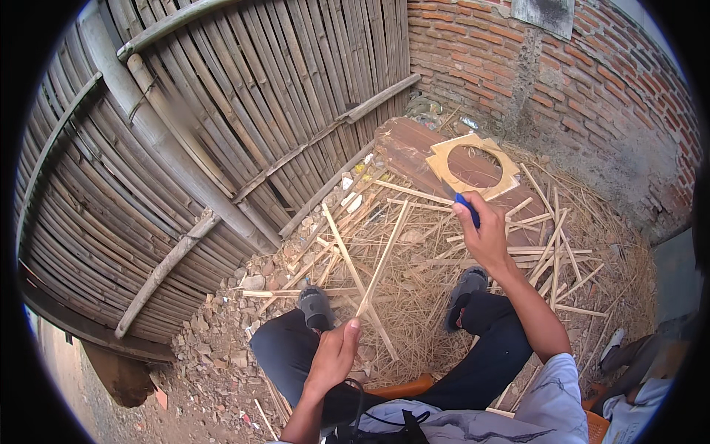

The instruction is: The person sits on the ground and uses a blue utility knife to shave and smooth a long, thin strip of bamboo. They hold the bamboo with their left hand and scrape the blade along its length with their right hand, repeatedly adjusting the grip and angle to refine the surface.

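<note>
My left hand (336,357) is closed, thumb and fingers pinching the lower end of a thin pale bamboo strip (384,255). From there the strip slants up and to the right over the litter between my feet. My right hand (484,235) is wrapped round the blue handle of a knife (469,209), above and to the right of the strip's far end. The blade points up and left, apart from the held strip. Another pale strip (342,248) crosses near the held one, and several more split strips (551,259) lie to the right of my right hand.
Dry shavings (421,296) cover the ground around my shoes. A wooden board with a round hole (438,159) lies on a brown panel (407,144). A bamboo fence (296,89) stands left, a brick wall (473,59) behind. Another person's leg (629,355) shows at right.
</note>
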`<action>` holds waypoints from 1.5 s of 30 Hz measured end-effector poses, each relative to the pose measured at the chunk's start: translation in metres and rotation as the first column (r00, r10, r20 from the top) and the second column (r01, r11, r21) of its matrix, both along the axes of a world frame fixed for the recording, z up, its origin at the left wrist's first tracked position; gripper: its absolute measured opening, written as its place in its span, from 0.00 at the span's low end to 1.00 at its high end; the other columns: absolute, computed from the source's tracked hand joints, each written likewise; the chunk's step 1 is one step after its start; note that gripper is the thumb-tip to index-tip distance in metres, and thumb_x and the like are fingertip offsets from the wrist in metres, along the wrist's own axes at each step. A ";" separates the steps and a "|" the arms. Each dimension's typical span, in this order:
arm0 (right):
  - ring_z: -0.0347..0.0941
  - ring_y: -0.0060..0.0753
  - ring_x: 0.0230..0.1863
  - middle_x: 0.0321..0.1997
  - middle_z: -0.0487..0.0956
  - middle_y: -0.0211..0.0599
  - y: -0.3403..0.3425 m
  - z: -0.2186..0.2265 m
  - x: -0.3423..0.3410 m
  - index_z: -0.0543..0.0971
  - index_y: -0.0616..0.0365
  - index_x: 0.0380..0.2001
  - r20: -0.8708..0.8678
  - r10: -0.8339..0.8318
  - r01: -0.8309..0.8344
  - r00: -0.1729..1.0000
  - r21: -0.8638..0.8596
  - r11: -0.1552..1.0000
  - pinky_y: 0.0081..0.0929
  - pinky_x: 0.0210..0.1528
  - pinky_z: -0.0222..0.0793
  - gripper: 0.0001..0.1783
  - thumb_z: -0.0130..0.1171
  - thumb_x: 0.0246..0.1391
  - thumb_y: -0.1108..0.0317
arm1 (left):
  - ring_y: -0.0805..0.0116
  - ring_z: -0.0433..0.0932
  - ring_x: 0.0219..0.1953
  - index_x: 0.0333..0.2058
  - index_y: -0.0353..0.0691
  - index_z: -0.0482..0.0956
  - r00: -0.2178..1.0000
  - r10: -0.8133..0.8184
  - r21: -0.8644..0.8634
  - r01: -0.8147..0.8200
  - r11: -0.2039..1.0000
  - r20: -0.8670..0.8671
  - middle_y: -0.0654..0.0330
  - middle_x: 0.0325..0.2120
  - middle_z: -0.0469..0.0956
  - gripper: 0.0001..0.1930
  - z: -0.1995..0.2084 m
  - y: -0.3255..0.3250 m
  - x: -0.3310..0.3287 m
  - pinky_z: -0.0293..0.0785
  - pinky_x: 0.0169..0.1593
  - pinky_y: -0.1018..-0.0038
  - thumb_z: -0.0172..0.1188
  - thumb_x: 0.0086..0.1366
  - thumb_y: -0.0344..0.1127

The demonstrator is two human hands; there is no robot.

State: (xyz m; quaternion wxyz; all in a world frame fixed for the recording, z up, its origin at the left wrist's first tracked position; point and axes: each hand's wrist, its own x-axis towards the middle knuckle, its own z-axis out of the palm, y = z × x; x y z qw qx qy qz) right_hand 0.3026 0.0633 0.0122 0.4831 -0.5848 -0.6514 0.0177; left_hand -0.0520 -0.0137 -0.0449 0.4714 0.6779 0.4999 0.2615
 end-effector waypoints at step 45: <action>0.85 0.42 0.28 0.34 0.87 0.41 -0.033 -0.032 -0.076 0.84 0.58 0.44 0.191 0.359 -0.367 0.913 0.005 0.930 0.35 0.28 0.79 0.15 0.68 0.69 0.56 | 0.33 0.80 0.24 0.39 0.33 0.78 0.973 0.165 0.320 -0.106 0.941 -0.161 0.40 0.18 0.78 0.17 0.029 0.009 0.034 0.71 0.29 0.46 0.59 0.81 0.44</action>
